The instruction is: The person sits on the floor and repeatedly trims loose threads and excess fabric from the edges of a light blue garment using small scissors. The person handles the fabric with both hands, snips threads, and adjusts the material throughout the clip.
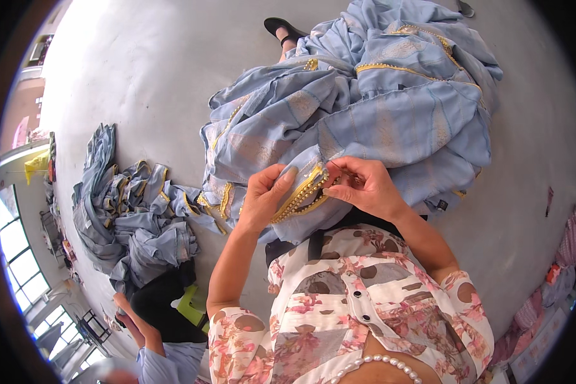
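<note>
A large light blue garment (390, 128) with pale woven patches is heaped over my lap and spreads forward. Along its edge runs a yellow trim (294, 203) set with gold beads. My left hand (265, 197) pinches the cloth beside this trim, thumb pressed on top. Close by on the right, my right hand (368, 189) is closed, with thumb and fingers pinched together at the end of the beaded edge. Something thin and dark seems to sit between those fingers, too small to name. More beaded trim shows on the far folds.
To the left, another pile of blue cloth with yellow trim (141, 198) lies by a seated co-worker in black trousers (163, 297). A green stool (189, 307) is beside that person. A black shoe (285, 29) pokes out beyond the garment on the grey floor (160, 83).
</note>
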{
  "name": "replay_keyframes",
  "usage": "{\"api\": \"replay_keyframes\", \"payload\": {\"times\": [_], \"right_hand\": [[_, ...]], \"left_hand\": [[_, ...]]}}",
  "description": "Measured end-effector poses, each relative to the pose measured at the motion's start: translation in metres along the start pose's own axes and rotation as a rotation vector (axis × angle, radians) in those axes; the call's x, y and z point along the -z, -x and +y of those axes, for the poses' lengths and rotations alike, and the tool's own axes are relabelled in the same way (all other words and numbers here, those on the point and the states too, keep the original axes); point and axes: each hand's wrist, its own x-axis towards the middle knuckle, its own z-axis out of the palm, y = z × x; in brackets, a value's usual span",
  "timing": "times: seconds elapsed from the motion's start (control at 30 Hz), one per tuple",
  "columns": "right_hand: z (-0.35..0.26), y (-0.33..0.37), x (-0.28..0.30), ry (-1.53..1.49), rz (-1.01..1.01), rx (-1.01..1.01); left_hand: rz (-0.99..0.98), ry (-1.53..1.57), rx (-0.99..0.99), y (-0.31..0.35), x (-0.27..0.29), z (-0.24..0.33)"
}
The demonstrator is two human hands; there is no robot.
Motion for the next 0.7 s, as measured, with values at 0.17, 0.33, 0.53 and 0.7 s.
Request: {"api": "replay_keyframes", "payload": {"times": [0.17, 0.33, 0.53, 0.7], "right_hand": [[-0.003, -0.016, -0.010, -0.111, 0.060, -0.039], [-0.006, -0.027, -0.013, -0.063, 0.020, 0.018], [-0.022, -0.036, -0.006, -0.040, 0.025, 0.054], [-0.029, -0.049, 0.010, -0.123, -0.139, 0.003]], "left_hand": [[0.173, -0.428, -0.336, -0.001, -0.020, 0.012], [0.138, -0.511, -0.391, 0.008, -0.030, 0.013], [0.130, -0.040, -0.197, 0.005, -0.026, 0.004], [0.081, 0.092, -0.127, 0.002, -0.023, 0.008]]}}
